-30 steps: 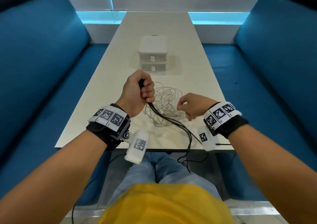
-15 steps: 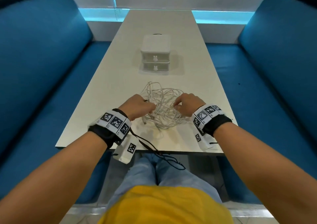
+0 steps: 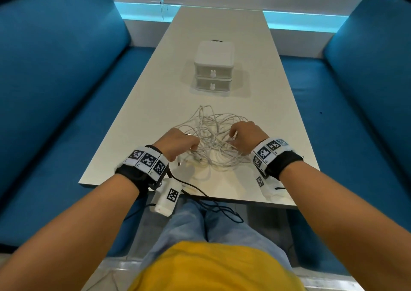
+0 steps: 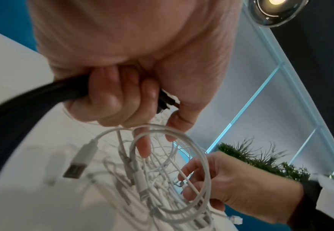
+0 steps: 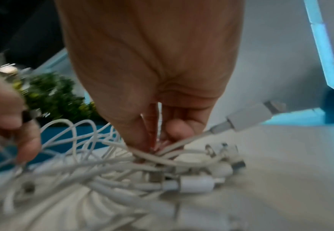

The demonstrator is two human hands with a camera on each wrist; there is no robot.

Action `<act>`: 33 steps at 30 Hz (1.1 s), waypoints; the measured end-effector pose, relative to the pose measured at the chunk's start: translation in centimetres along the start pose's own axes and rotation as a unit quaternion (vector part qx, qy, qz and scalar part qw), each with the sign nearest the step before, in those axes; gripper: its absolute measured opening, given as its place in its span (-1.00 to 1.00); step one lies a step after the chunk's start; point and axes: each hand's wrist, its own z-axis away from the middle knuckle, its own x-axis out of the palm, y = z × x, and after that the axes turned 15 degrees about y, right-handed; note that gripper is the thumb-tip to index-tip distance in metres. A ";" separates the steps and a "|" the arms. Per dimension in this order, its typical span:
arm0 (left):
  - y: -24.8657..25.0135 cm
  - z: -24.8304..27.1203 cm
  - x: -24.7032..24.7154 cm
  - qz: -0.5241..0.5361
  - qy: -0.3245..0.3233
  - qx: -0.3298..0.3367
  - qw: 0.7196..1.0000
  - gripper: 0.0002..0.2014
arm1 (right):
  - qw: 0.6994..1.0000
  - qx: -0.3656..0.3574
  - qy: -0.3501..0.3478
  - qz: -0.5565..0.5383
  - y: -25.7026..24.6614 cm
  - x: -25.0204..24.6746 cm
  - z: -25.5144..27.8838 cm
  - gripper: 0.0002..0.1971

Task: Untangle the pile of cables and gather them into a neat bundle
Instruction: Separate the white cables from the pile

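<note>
A tangle of white cables (image 3: 213, 141) lies on the white table (image 3: 266, 103) near its front edge. My left hand (image 3: 191, 145) sits at the pile's left side. In the left wrist view its fingers (image 4: 110, 100) curl round black cables (image 4: 29, 101), whose plug ends (image 4: 166, 101) stick out by the thumb, and one finger pokes through a white loop (image 4: 181, 134). The black cables (image 3: 195, 190) trail off the table edge onto my lap. My right hand (image 3: 232, 138) is at the pile's right side, its fingertips (image 5: 174, 129) pinching white cables (image 5: 162, 157) where they cross.
A small white two-drawer box (image 3: 213, 68) stands on the table beyond the pile. Blue sofas (image 3: 55, 86) flank the table on both sides. Loose white USB plugs (image 5: 193, 182) lie among the strands. The table's front edge (image 3: 222, 198) is just behind my wrists.
My left hand has come down from above the table with the black cables to the pile's left side. My right hand has moved forward into the white cables.
</note>
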 end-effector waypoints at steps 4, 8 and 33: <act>0.6 0.5 -0.9 0.021 -0.016 0.011 1.000 -0.66 | 0.980 0.051 0.049 -0.187 0.3 -1.5 0.0 -0.85; 1.6 1.0 -1.1 0.112 -0.050 0.050 0.991 -0.54 | 0.916 0.028 0.099 -0.388 -1.0 -6.0 0.7 -0.91; 5.6 1.6 -0.2 0.457 -0.080 0.096 0.881 -0.77 | 0.843 0.019 0.128 -0.522 -2.8 -8.3 2.4 -0.95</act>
